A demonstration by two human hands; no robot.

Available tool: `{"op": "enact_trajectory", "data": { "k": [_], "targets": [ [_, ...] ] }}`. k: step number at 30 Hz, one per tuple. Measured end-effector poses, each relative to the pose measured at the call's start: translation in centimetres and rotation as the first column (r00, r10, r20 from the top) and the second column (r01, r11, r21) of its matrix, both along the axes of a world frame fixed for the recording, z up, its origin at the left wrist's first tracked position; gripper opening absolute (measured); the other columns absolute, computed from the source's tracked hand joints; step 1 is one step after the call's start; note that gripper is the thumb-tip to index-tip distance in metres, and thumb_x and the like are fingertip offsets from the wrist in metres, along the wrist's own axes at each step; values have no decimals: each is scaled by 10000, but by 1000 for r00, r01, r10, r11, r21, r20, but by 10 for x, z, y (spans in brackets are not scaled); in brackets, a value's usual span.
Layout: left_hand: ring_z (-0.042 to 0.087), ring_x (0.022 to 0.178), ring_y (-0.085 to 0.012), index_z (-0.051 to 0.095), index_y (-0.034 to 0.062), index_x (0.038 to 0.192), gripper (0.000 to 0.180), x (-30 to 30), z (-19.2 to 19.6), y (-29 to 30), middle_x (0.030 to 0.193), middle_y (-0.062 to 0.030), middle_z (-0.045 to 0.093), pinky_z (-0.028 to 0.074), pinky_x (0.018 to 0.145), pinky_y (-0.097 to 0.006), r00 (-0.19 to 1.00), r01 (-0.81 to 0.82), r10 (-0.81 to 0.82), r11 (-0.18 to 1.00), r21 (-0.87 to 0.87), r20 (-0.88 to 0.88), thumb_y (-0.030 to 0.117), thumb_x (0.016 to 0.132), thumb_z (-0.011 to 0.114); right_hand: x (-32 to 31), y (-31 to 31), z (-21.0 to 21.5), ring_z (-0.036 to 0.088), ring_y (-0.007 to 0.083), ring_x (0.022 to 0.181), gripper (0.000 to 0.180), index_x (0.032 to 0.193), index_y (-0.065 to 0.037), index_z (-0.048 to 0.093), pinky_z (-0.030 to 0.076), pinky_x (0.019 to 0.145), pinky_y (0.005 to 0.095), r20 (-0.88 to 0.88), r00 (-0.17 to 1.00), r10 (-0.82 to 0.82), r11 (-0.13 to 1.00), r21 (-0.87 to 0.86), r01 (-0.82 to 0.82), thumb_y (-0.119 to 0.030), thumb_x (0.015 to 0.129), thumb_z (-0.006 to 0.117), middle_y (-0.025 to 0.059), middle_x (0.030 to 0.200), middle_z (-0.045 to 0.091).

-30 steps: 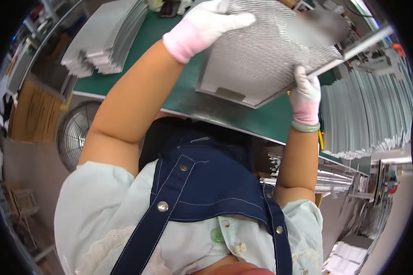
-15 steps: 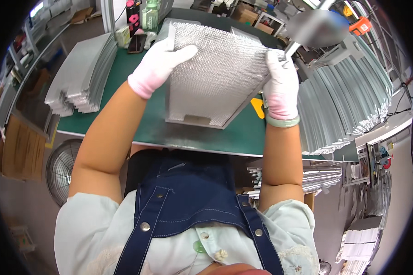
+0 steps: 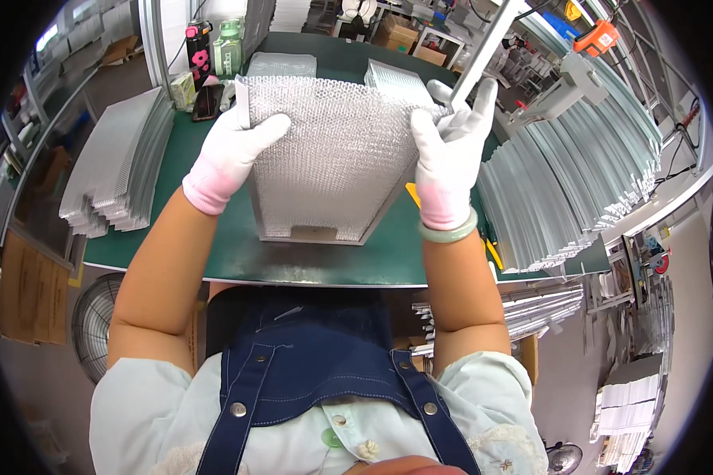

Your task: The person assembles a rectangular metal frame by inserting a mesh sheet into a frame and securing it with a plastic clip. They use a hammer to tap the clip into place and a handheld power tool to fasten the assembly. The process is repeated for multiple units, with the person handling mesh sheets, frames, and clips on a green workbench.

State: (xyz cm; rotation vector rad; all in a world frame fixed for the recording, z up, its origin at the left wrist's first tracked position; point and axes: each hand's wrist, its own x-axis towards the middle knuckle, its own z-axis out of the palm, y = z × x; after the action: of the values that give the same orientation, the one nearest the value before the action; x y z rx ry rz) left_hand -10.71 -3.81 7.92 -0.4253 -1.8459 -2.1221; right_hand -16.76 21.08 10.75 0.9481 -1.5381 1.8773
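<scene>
A silvery metal mesh panel with a thin frame stands tilted over the green table, its lower edge close to the surface. My left hand, in a white glove with a pink cuff, grips its upper left side, thumb over the front mesh. At the upper right side is my right hand, gloved the same way. Its thumb lies against the panel's edge while the other fingers spread outward, apart from one another. Part of the panel's right corner is hidden behind that hand.
On the green table, stacked panels stand left and a long row of thin metal frames right. Farther back are mesh panels, a phone and bottles. A metal post rises behind my right hand.
The panel and both hands have shifted left and a little lower in view. My right hand's fingers have opened outward from the panel's edge; my left hand keeps its grip.
</scene>
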Motion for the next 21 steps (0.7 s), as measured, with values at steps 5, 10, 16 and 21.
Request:
{"op": "enact_trajectory", "data": {
  "k": [5, 10, 16, 21],
  "targets": [
    [615, 1081, -139, 610, -4, 1298, 358, 2, 2, 7, 1200, -58, 670, 461, 990, -300, 999, 25, -23, 999, 33, -35, 104, 957, 631, -10, 38, 28, 556, 40, 848, 731, 1457, -26, 422, 452, 664, 183, 75, 992, 105, 924, 361, -125, -21, 819, 780, 80, 1260, 593],
    [614, 1067, -132, 617, 3, 1292, 355, 5, 2, 8, 1190, -54, 673, 472, 970, -298, 999, 29, -28, 998, 64, -29, 108, 954, 637, -15, 40, 59, 562, 43, 724, 381, 1175, -19, 649, 465, 637, 198, 111, 993, 50, 751, 651, -110, -70, 821, 782, 21, 943, 680],
    [609, 1016, -126, 625, -9, 1259, 358, 31, 20, 9, 1137, -49, 677, 477, 937, -301, 997, -52, 57, 995, -82, 52, 150, 941, 665, 18, 29, 83, 684, 152, 932, 301, 1123, 14, 673, 530, 873, 288, 19, 998, 56, 713, 699, -53, -43, 838, 750, 110, 1013, 720],
    [605, 997, -122, 613, -26, 1246, 368, 56, 18, 27, 1110, -52, 674, 481, 921, -296, 997, 31, -31, 999, -3, 68, 178, 944, 668, 41, 50, 80, 661, 105, 948, 340, 1187, 39, 675, 517, 877, 247, 131, 986, 107, 688, 706, -168, 7, 853, 729, 78, 1060, 729]
  ]
}}
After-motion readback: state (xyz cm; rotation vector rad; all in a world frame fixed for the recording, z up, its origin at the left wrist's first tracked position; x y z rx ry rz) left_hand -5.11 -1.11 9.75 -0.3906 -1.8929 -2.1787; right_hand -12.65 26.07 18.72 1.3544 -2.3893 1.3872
